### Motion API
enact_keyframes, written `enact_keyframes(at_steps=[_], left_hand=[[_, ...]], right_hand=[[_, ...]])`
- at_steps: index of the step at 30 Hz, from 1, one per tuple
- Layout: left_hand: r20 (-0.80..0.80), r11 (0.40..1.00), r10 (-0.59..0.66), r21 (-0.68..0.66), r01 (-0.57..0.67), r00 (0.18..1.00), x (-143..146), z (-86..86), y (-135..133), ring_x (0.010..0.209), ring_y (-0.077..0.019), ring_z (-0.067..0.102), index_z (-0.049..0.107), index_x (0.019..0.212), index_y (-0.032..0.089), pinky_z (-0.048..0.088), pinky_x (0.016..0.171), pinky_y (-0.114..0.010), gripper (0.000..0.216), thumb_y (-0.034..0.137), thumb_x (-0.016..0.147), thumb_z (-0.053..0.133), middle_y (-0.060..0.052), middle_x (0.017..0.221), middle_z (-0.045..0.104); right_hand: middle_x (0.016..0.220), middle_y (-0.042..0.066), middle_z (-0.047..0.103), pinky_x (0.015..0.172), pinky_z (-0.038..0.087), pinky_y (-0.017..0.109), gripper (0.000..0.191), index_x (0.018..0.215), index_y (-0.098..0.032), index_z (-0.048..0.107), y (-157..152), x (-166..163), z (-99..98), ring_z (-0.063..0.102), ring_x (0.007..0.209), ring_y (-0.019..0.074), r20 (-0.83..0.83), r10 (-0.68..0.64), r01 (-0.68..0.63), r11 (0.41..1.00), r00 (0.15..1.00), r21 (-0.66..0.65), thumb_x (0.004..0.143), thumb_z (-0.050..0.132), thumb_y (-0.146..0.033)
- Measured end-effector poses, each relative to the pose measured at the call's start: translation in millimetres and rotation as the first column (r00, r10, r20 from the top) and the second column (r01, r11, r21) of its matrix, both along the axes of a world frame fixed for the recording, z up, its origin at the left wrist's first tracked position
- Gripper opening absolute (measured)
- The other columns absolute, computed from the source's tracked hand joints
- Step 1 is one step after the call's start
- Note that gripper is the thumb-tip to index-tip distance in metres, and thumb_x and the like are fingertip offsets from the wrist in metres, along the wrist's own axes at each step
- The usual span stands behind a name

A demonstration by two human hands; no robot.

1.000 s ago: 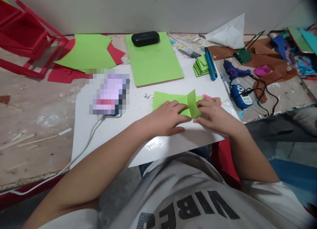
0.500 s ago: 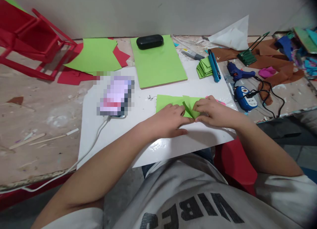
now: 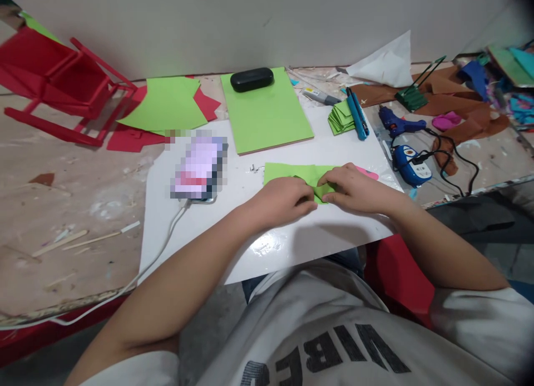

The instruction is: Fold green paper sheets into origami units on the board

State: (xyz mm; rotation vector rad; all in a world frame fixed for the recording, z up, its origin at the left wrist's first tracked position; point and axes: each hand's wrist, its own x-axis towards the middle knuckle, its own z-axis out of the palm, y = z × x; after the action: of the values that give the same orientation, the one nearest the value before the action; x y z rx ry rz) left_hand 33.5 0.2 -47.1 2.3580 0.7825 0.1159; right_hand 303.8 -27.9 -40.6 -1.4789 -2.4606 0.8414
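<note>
A folded light-green paper [image 3: 287, 173] lies on a white sheet [image 3: 233, 230] in front of me. My left hand [image 3: 283, 199] presses its fingers down on the paper's near middle. My right hand [image 3: 354, 188] pinches the paper's right part, fingertips meeting the left hand's at the fold. Both hands cover most of the paper's right half. A pink strip [image 3: 369, 173] pokes out from behind my right hand.
A phone [image 3: 199, 169] on a white cable lies left of the paper. Behind are a green pad [image 3: 267, 116] with a black case [image 3: 251, 79], folded green pieces [image 3: 341, 118], a blue glue gun [image 3: 396, 123], a blue power strip [image 3: 409, 162] and a red chair [image 3: 62, 85].
The raised flap at the right of the green paper has been pressed down flat. Both hands have closed in on the fold.
</note>
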Motion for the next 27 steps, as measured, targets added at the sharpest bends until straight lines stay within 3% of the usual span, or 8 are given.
enact_keyframes(at_steps=[3, 6, 8, 11, 17, 27], left_hand=[[0.069, 0.958, 0.286, 0.009, -0.287, 0.956, 1.2, -5.4, 1.5, 0.093, -0.0273, 0.071, 0.073, 0.112, 0.023, 0.055, 0.082, -0.043, 0.015, 0.036, 0.105, 0.075, -0.008, 0.107, 0.079], [0.184, 0.919, 0.39, -0.014, -0.394, 0.902, -0.4, -14.3, 4.6, 0.098, -0.0249, 0.072, 0.07, 0.129, 0.025, 0.062, 0.089, -0.046, 0.03, 0.035, 0.102, 0.079, -0.01, 0.132, 0.074], [0.182, 0.918, 0.394, -0.022, -0.397, 0.901, -1.2, -19.0, 6.1, 0.099, -0.0243, 0.073, 0.074, 0.131, 0.025, 0.065, 0.092, -0.049, 0.028, 0.039, 0.107, 0.076, -0.011, 0.139, 0.069], [0.115, 0.927, 0.371, 0.003, -0.374, 0.921, 0.2, -21.6, 6.5, 0.1, -0.0264, 0.073, 0.08, 0.12, 0.024, 0.064, 0.091, -0.05, 0.022, 0.041, 0.112, 0.07, -0.012, 0.135, 0.07], [0.045, 0.934, 0.357, -0.01, -0.357, 0.933, 5.4, -17.9, 6.9, 0.111, -0.0293, 0.073, 0.084, 0.112, 0.023, 0.062, 0.094, -0.048, 0.022, 0.033, 0.114, 0.064, -0.011, 0.129, 0.073], [0.026, 0.929, 0.368, 0.027, -0.368, 0.93, 7.9, -19.9, 11.3, 0.098, -0.027, 0.071, 0.084, 0.107, 0.024, 0.057, 0.083, -0.046, 0.02, 0.033, 0.111, 0.067, -0.01, 0.127, 0.075]], right_hand=[[0.113, 0.014, 0.087, 0.113, 0.048, 0.056, 0.035, 0.121, -0.024, 0.084, -2.2, 0.7, -4.0, 0.077, 0.109, 0.0391, -0.024, -0.025, 0.026, 1.0, 0.999, 0.017, 0.103, 0.069, -0.049], [0.113, 0.013, 0.086, 0.112, 0.047, 0.055, 0.03, 0.116, -0.024, 0.082, -5.9, 0.5, -6.3, 0.076, 0.112, 0.0387, -0.05, -0.055, 0.056, 0.998, 0.997, 0.029, 0.104, 0.069, -0.049], [0.111, 0.012, 0.085, 0.113, 0.046, 0.055, 0.025, 0.11, -0.024, 0.078, -8.6, 0.2, -7.1, 0.075, 0.11, 0.0375, -0.048, -0.072, 0.074, 0.997, 0.996, 0.03, 0.105, 0.069, -0.047], [0.113, 0.013, 0.084, 0.11, 0.044, 0.057, 0.022, 0.105, -0.025, 0.073, -12.9, 1.0, -8.8, 0.073, 0.11, 0.0385, -0.011, -0.099, 0.1, 0.994, 0.995, 0.05, 0.106, 0.069, -0.046], [0.131, 0.017, 0.08, 0.116, 0.041, 0.062, 0.023, 0.118, -0.025, 0.07, -24.0, 2.6, -16.0, 0.069, 0.127, 0.0437, 0.007, -0.139, 0.137, 0.986, 0.99, 0.096, 0.108, 0.067, -0.045], [0.133, 0.014, 0.078, 0.128, 0.04, 0.066, 0.033, 0.126, -0.028, 0.069, -31.6, 0.4, -25.8, 0.065, 0.133, 0.0435, -0.123, -0.246, 0.256, 0.964, 0.961, 0.074, 0.098, 0.077, -0.042]])
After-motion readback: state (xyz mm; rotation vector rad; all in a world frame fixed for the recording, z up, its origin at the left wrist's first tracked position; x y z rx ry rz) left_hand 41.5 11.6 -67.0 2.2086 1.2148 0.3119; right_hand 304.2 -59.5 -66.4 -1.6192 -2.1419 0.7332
